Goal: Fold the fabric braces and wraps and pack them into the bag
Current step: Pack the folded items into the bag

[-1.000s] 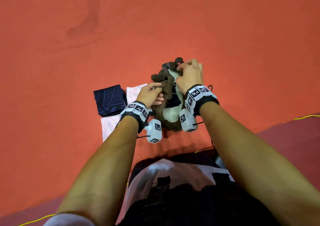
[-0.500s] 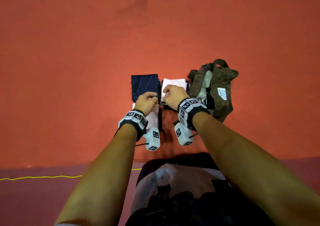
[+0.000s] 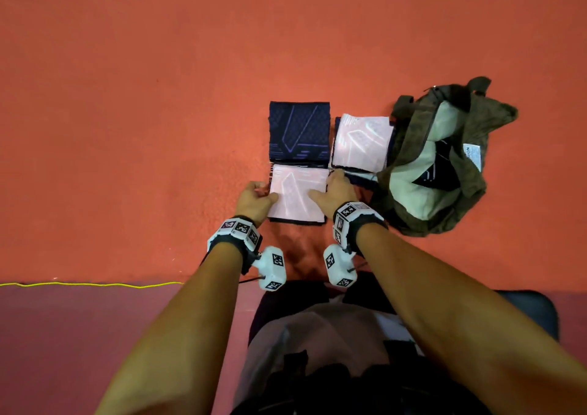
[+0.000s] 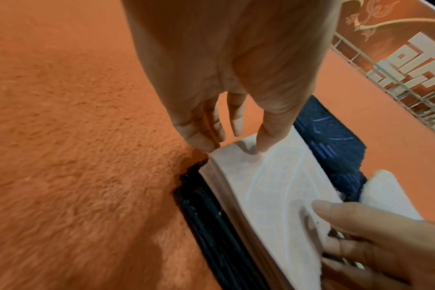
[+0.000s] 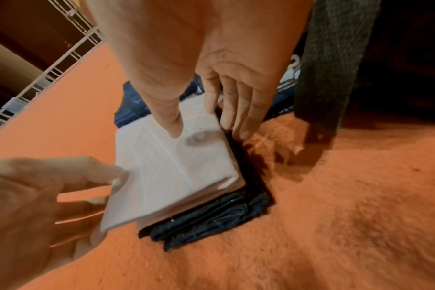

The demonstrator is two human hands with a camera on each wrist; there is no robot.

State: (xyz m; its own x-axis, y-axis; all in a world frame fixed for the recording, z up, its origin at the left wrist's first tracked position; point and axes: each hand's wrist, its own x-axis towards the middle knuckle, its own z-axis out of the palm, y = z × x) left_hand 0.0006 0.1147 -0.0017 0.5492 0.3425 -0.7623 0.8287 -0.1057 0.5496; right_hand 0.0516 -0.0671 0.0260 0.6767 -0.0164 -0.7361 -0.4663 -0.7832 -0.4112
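Three folded fabric pieces lie on the orange carpet. The nearest is a white folded wrap [image 3: 297, 195] on top of dark folded layers [image 5: 211, 219]. My left hand [image 3: 270, 196] pinches its left edge, thumb on top, fingers under the raised white layer [image 5: 166, 176]. My right hand [image 3: 320, 189] holds its right edge, with the thumb on top and the fingers down the stack's side. Beyond lie a navy folded brace [image 3: 298, 132] and a second white folded piece [image 3: 362, 143]. The olive bag [image 3: 409, 148] lies open at the right with a dark item [image 3: 440, 173] inside.
A yellow cord [image 3: 95, 284] runs along the seam between the orange carpet and a darker red strip near me. My lap fills the bottom of the head view. A white lattice railing [image 4: 410, 88] stands beyond the carpet.
Both hands left the bag's opening and moved left to the folded pieces. They now grip the two sides of the near white stack, whose left edge is lifted.
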